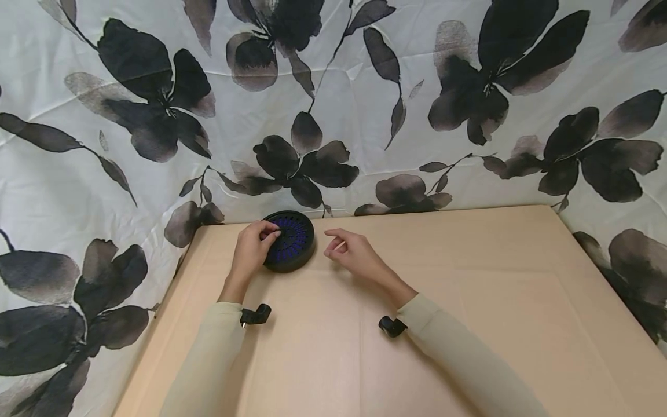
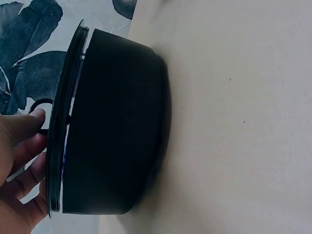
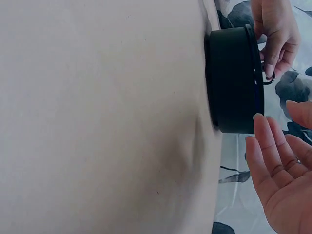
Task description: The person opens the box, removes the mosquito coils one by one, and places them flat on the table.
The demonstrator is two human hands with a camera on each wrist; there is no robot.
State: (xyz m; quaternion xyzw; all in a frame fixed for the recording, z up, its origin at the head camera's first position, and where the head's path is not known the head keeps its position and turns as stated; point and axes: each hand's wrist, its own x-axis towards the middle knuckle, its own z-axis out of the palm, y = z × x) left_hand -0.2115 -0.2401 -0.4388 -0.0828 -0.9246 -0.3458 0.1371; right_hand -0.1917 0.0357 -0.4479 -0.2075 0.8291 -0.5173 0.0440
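Toward the back of the table stands a round black container with a slotted lid; blue-purple shows through the slots. My left hand is over the lid, and its thumb and index finger pinch a small black ring handle. In the left wrist view, a thin gap runs between the lid's rim and the container's side wall. To the right of the container, apart from it, my right hand hovers with relaxed fingers and nothing in it.
The light wooden table extends in front of and to the right of the container. Behind its back edge hangs a white cloth with dark flowers. A small black camera is worn on each wrist.
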